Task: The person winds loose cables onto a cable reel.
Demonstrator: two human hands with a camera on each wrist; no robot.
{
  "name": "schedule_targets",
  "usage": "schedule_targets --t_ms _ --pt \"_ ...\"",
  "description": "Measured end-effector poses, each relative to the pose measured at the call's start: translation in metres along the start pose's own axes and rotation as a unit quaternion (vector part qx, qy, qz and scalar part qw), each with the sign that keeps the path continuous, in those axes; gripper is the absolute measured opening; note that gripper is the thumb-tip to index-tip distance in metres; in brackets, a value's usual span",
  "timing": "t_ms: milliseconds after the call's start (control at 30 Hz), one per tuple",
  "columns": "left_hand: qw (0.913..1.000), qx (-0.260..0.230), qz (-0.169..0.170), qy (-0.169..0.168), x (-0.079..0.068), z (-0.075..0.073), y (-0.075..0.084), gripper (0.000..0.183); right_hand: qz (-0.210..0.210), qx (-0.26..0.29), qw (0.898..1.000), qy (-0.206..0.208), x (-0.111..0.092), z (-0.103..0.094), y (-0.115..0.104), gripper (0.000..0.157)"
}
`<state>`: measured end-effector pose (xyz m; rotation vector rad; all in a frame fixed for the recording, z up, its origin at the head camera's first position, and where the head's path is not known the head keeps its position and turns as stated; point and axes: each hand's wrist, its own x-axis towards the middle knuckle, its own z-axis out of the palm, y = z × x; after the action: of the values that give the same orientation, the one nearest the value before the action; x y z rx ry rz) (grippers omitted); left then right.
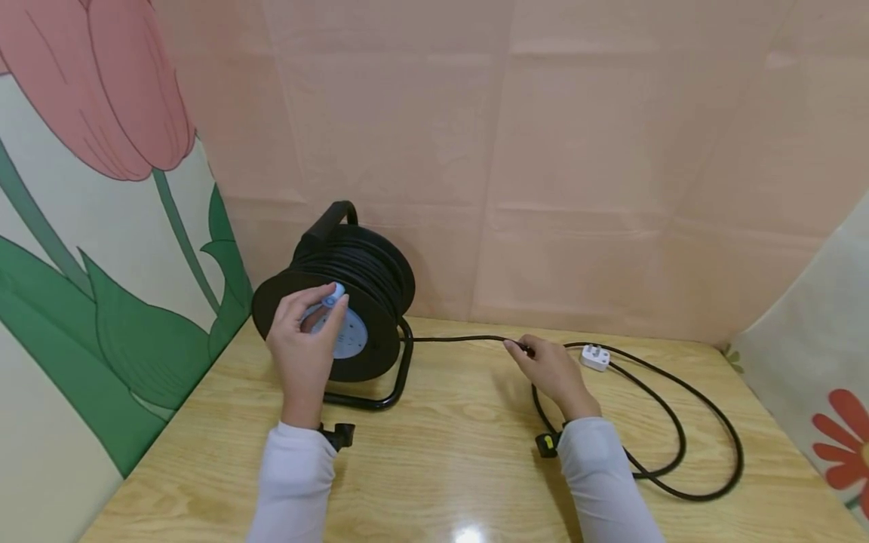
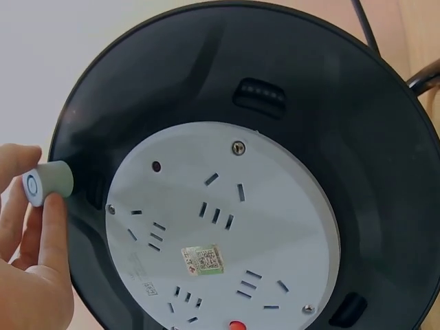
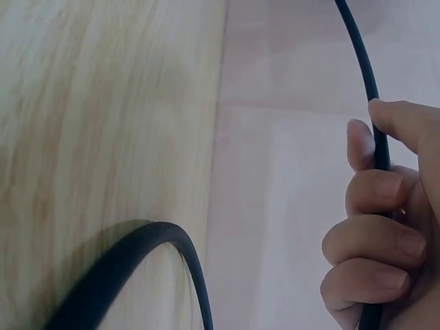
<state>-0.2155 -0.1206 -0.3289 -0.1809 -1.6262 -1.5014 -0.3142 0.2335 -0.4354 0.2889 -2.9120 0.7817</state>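
A black cable reel (image 1: pixel 366 302) stands on its tube frame at the left of the table, its drum wound with cord. My left hand (image 1: pixel 302 339) pinches the small light-blue crank knob (image 2: pixel 55 180) on the rim of the reel's disc. In the left wrist view the round socket panel (image 2: pixel 227 227) with slots, screws and a red button shows beside that hand. My right hand (image 1: pixel 553 373) grips the black cord (image 3: pixel 359 51), its fingers curled round it. From the reel the cord runs taut to this hand.
Beyond the right hand the loose cord (image 1: pixel 733 445) lies in wide loops on the wooden table (image 1: pixel 434 467). A white plug (image 1: pixel 595 357) rests near the back edge. A pink sheet (image 1: pixel 577 151) hangs behind, and a tulip-printed panel (image 1: pixel 136 302) stands at the left.
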Motion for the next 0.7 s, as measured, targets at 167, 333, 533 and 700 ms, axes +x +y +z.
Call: schedule_targets --t_ms 167,333,533,700 --pt "0.9998 0.011 0.005 -0.013 -0.002 0.003 -0.001 0.019 -0.012 0.004 1.000 -0.013 -0.001 0.000 -0.002 0.052" --pt "0.9992 0.029 0.008 -0.026 -0.002 0.005 -0.003 0.018 -0.031 0.008 0.999 -0.041 -0.001 0.000 -0.001 0.043" --pt "0.9979 0.046 0.021 -0.039 -0.003 0.007 -0.028 0.016 -0.021 0.002 0.999 -0.042 0.000 -0.002 0.002 0.048" --pt "0.9952 0.059 0.037 -0.069 -0.005 0.007 -0.036 0.013 -0.009 -0.019 0.999 -0.045 0.001 -0.004 0.005 0.058"
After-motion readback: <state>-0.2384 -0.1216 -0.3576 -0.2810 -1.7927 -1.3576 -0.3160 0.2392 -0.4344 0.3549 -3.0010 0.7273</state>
